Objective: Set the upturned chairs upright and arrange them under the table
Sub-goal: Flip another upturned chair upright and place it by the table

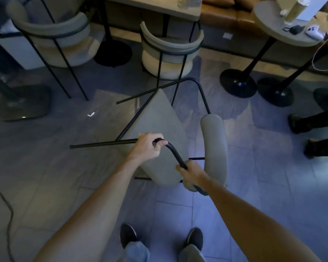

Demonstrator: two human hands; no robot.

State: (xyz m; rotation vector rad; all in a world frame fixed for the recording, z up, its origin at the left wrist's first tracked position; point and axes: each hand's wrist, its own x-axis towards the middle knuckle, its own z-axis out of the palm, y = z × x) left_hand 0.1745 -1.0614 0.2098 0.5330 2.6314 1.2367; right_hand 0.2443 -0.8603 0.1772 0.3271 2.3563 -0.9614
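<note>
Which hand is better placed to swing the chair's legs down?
Left, probably: the left hand grips the black frame at a leg's bend; the right hand holds it lower, beside the backrest.

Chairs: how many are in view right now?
3. The tipped chair lies in front, gripped by the left hand and right hand. The centre chair stands upright at the table; the left chair upright, top left. More may be hidden.
</note>
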